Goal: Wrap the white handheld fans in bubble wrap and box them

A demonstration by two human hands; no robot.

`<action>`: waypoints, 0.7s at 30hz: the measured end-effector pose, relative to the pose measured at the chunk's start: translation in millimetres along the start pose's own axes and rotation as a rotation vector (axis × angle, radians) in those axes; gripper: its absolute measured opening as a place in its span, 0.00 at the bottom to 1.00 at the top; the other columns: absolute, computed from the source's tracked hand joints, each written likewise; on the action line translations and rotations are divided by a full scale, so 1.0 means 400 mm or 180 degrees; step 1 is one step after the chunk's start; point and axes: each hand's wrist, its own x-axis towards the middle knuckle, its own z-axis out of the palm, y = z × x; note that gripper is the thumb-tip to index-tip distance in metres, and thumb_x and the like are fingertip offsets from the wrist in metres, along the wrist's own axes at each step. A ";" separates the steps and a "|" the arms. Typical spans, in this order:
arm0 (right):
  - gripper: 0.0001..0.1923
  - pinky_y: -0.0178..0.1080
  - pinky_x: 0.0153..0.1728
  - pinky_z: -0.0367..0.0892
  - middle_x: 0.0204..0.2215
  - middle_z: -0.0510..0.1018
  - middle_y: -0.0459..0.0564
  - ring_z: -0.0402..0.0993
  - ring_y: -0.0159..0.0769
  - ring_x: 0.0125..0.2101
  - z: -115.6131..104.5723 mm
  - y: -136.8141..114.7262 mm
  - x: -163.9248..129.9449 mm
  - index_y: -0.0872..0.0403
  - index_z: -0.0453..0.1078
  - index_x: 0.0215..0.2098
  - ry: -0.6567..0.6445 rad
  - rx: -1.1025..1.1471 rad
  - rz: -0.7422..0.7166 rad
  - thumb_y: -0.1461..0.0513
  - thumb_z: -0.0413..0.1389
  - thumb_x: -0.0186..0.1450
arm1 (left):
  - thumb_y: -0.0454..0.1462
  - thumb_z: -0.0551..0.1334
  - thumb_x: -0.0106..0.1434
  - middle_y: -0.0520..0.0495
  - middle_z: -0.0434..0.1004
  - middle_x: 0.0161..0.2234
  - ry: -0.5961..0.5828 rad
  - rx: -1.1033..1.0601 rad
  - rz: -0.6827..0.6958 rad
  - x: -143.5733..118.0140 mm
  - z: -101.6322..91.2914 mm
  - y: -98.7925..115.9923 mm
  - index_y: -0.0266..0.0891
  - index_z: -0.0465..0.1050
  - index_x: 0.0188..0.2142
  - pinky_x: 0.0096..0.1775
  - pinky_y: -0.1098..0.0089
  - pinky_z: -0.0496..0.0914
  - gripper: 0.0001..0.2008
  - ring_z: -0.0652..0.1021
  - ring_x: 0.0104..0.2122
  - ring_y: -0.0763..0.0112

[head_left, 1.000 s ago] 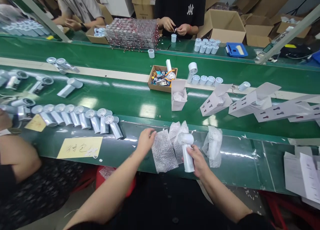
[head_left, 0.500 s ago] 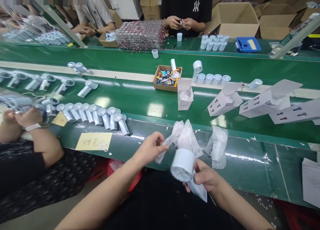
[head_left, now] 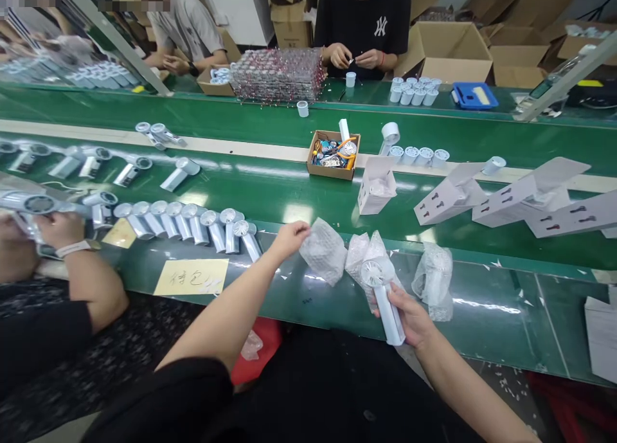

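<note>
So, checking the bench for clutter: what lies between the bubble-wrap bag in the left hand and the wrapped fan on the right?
In the head view, loose bubble-wrap bags and the white handheld fan held in the right hand.

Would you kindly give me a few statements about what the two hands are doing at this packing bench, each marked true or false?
1. The right hand holds a white handheld fan by its handle. True.
2. The left hand grips a cardboard box. False: it pinches a bubble-wrap bag.
3. A yellow paper note lies on the bench left of the hands. True.
4. The row of fans beside the note stands upright. False: they lie flat, side by side.
5. The small open box of tools sits on the conveyor belt beyond the hands. True.
</note>
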 end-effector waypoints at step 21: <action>0.28 0.38 0.28 0.72 0.31 0.76 0.47 0.75 0.35 0.29 0.155 0.106 0.079 0.55 0.70 0.45 -0.0370 -0.0087 0.0518 0.60 0.70 0.47 | 0.32 0.63 0.44 0.53 0.70 0.18 -0.0936 -0.1836 -0.0636 -0.213 0.165 -0.083 0.38 0.69 0.21 0.25 0.72 0.64 0.03 0.70 0.21 0.72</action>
